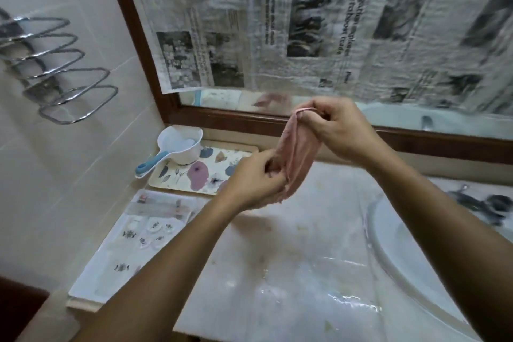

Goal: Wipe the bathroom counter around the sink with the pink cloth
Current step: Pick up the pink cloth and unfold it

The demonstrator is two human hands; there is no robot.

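On the left wall, one chrome rack (58,69) with five wire loops. Below, two trays: a pale one with small floral prints (133,236) and a flowered one (200,172) carrying one white scoop (180,147) with a blue handle. Above the wet counter (291,272), one pink cloth (298,153), bunched and pinched low by the left hand (255,180), high by the right hand (338,128). Newspaper sheets (319,22) over the mirror, print too blurred to read. One sink (416,272) at right.

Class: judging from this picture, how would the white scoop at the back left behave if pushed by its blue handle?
The scoop looks like thin plastic, so probably light. It sits partly on the tray, so it may tip or slide off.
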